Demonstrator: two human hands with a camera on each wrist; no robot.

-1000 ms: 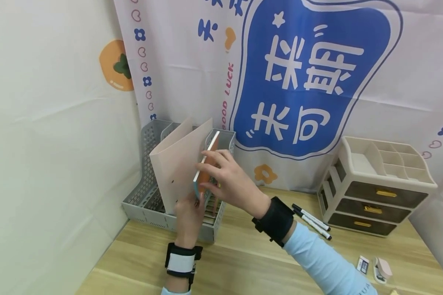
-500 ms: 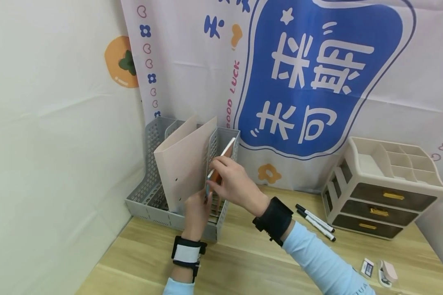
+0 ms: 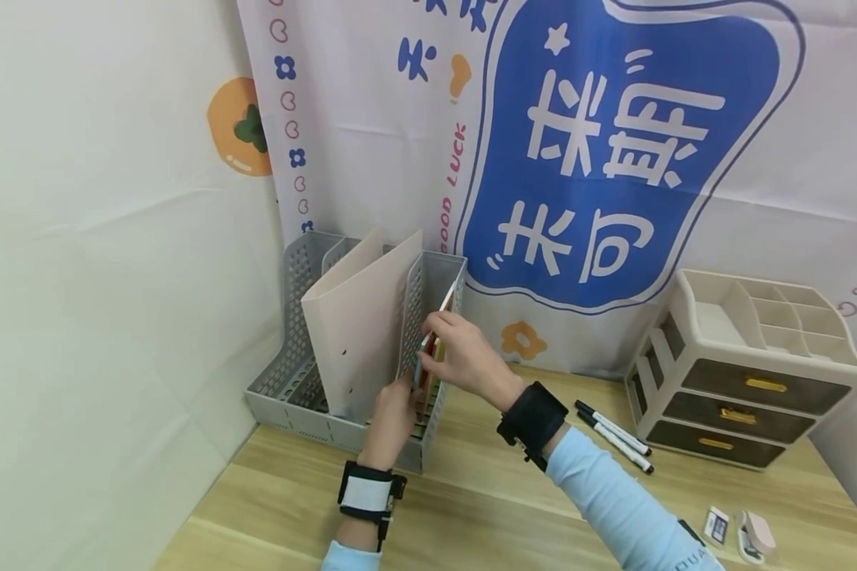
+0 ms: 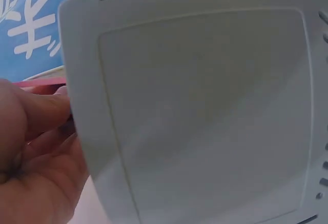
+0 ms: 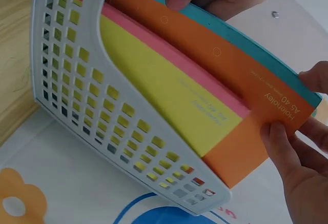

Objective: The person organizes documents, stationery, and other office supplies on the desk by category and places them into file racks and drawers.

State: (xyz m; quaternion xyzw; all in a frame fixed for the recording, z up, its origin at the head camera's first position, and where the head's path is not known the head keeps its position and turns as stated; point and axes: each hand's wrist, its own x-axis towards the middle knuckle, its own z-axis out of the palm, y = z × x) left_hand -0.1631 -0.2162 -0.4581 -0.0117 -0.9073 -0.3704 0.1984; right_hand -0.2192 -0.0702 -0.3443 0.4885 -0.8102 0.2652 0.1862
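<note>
An orange notebook with a teal spine (image 5: 238, 42) is tilted, partly inside the right compartment of a grey perforated file rack (image 3: 296, 419). My right hand (image 3: 471, 357) pinches its upper corner, thumb on one cover and fingers on the other. Lower along the teal spine, my left hand (image 3: 394, 416) grips the same notebook; in the left wrist view the rack's grey wall (image 4: 205, 116) hides most of that hold. A yellow notebook with a pink spine (image 5: 154, 75) stands in that compartment, overlapped by the orange one in the right wrist view.
A pale pink folder (image 3: 357, 333) stands in the rack's middle, left of my hands. Two black-capped markers (image 3: 614, 436) lie on the wooden table (image 3: 486, 507), by a beige drawer organizer (image 3: 764, 373). A small eraser (image 3: 716, 525) and a pink stapler (image 3: 757, 535) sit at front right.
Both hands have moved right with the orange notebook, away from the pink folder. The notebook has come down lower into the rack's right compartment.
</note>
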